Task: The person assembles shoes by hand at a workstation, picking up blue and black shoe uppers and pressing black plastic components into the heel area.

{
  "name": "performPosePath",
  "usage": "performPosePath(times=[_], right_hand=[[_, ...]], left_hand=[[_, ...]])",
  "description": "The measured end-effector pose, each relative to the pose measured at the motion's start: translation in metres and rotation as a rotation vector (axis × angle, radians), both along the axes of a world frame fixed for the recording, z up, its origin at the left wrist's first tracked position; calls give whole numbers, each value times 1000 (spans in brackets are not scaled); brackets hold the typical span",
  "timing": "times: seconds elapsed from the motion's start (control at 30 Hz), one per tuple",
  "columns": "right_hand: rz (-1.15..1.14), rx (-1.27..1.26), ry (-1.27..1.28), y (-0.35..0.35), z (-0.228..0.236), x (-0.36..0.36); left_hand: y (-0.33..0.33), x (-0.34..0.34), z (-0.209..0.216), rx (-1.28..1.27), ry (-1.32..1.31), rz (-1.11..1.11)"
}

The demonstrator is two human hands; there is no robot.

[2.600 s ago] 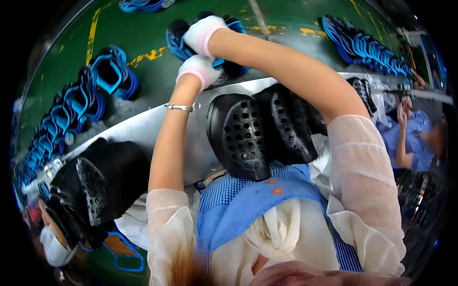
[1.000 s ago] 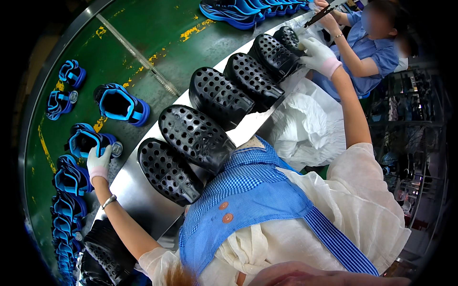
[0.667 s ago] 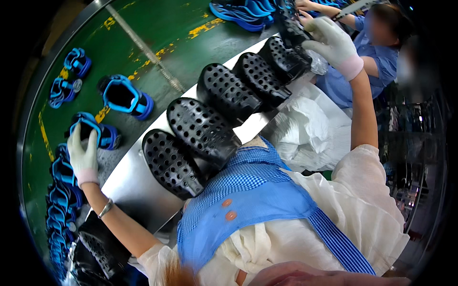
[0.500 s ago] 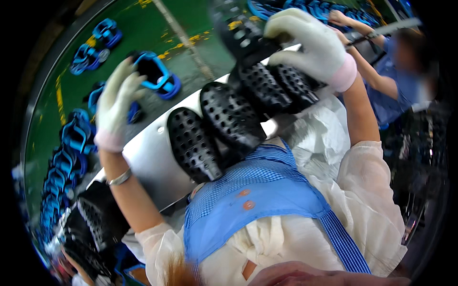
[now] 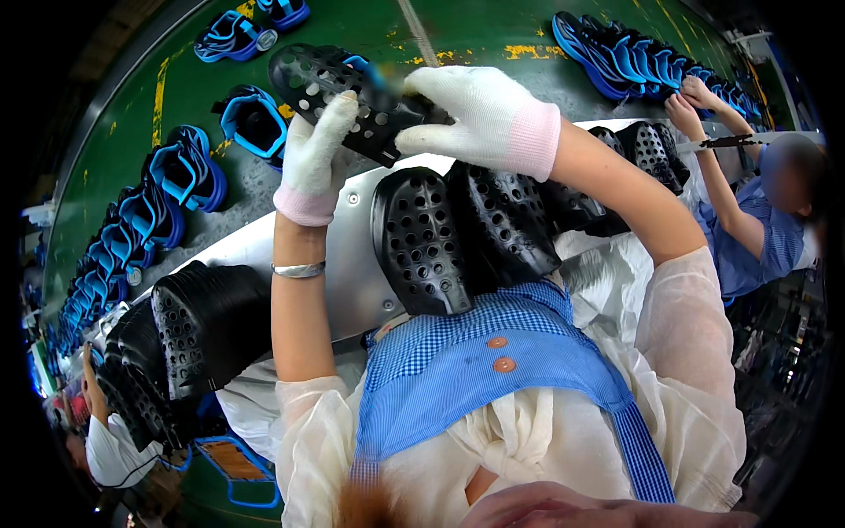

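Note:
A black perforated plastic shoe insert (image 5: 310,86) is held up between my two gloved hands above the metal edge. My left hand (image 5: 312,163) grips its near side, thumb over the holed face and the other fingers hidden behind. At the insert's right end my right hand (image 5: 484,119) closes around it with thumb and fingers. Just below my hands, stacked black perforated inserts (image 5: 421,233) lean side by side against my blue checked apron (image 5: 493,352). A blue-and-black shoe (image 5: 253,123) stands on the green work surface just beyond my left hand.
Rows of blue-and-black shoes line the left (image 5: 132,220) and the far right (image 5: 616,57) of the green surface (image 5: 352,25). More insert stacks (image 5: 189,334) lie by my left elbow. A co-worker (image 5: 748,211) handles shoes at right. A blue-framed stool (image 5: 233,466) stands lower left.
My right hand has carried the insert leftward from above the stacks. My left hand, empty with fingers apart before, now grips it too. My view has turned somewhat.

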State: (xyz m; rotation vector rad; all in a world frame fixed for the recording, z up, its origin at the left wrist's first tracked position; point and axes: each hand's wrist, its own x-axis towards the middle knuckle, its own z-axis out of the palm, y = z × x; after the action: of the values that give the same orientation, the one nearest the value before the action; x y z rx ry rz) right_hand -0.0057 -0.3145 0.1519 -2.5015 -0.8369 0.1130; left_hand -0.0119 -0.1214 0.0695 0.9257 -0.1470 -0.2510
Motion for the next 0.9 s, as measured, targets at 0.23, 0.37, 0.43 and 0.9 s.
performPosePath(times=[0.23,0.37,0.43,0.9], right_hand=[[3,-31,-207,5,-12,13],[23,-22,-181,3,-15,16],[19,-89,-129,-5,-12,20],[-17,-525,40,20,-21,109]], left_hand=[[-10,4,-19,-207,-20,23],[-4,3,-23,-138,37,-46],[-1,4,-18,202,90,-78],[-40,33,-75,1278,-460,285]])
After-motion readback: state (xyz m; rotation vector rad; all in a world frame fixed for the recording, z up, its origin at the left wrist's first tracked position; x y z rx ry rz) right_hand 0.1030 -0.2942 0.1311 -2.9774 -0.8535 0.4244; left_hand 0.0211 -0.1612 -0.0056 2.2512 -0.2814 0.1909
